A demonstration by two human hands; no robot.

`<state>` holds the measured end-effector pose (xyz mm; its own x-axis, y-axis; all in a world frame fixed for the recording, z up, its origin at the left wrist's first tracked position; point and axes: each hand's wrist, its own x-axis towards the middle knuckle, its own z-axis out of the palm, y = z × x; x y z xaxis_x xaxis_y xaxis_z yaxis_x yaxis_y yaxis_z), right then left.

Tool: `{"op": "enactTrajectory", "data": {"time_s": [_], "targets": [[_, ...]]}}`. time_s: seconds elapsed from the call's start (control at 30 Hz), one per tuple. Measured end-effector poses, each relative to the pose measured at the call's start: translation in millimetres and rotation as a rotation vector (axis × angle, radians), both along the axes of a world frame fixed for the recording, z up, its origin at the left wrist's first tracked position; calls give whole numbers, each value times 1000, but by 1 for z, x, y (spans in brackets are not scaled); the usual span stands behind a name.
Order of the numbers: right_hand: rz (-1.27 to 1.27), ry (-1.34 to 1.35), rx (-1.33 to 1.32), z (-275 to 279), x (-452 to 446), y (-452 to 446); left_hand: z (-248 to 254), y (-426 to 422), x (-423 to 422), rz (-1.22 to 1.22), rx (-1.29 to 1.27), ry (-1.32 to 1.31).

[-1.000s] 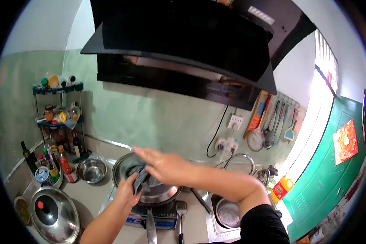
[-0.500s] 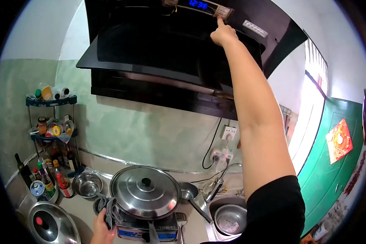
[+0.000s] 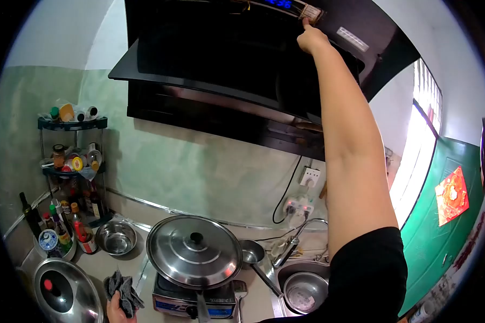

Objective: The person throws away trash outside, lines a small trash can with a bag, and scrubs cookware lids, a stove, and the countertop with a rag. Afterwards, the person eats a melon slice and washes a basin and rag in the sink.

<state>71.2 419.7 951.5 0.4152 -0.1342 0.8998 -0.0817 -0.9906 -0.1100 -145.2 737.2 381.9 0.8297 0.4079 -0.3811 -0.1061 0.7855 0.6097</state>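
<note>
My right hand (image 3: 312,40) is raised high, its index finger stretched out and touching the control panel (image 3: 311,13) of the black range hood (image 3: 210,59). The other fingers are curled, and nothing is held in it. Low on the left, my left hand (image 3: 116,309) grips a crumpled grey cloth (image 3: 123,293). To the right of the cloth, a wok covered by a steel lid (image 3: 191,253) sits on a portable gas stove (image 3: 167,304). Blue digits (image 3: 280,4) glow at the top of the hood, partly cut off by the view.
Another lid (image 3: 83,293) lies at the lower left, near a steel bowl (image 3: 116,238) and several sauce bottles. A corner rack (image 3: 73,125) holds jars. Right of the stove are a spatula (image 3: 240,290), a ladle (image 3: 251,251) and a sink with a metal basin (image 3: 305,291).
My left hand has moved left and down with the cloth, away from the wok lid. My right fingertip stays at the hood panel while the view has shifted slightly.
</note>
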Motion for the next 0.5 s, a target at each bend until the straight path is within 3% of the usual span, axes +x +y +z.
{"op": "enactTrajectory", "data": {"time_s": [0.27,0.33,0.37,0.5], "targets": [[-20,-63,-97,10,3,-4,2,5,-22,-3,-5,-29],[-9,-71,-191,22,18,-13,-13,4,-21,63,71,-194],[23,-16,-127,-2,-16,4,-18,5,-19,60,156,-289],[591,-154,-235,-52,-53,20,-26,18,-21,171,-46,-194]]}}
